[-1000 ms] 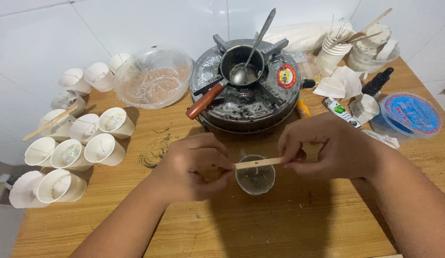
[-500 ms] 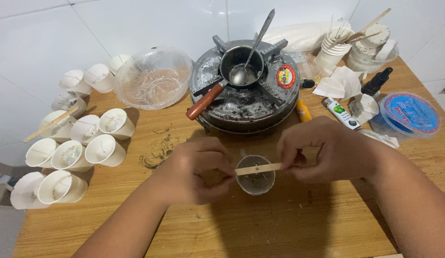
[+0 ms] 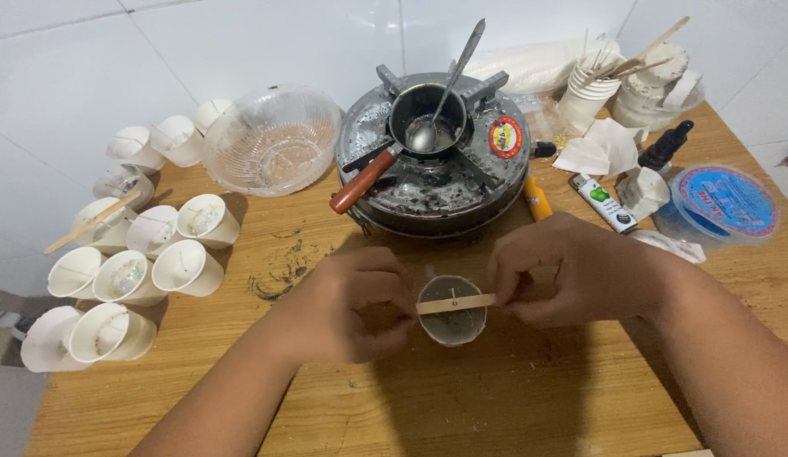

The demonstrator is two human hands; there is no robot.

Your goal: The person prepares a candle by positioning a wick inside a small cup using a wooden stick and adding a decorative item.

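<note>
Paper cups, small white cluster (image 3: 148, 258), far left on wooden table (image 3: 495, 406), well apart from work. Clear ribbed glass bowl (image 3: 271, 140) behind. Left hand (image 3: 347, 305) pinches left end of flat wooden stick (image 3: 455, 303). Small grey cup (image 3: 451, 311), centre near edge, sits under stick; thin wick pokes through stick middle. Round black burner with small metal pot and spoon (image 3: 432, 127) beyond. Right hand (image 3: 572, 271) pinches stick's right end. Advice: keep stick level across rim, wick centred and upright, pressure light so cup stays put.
</note>
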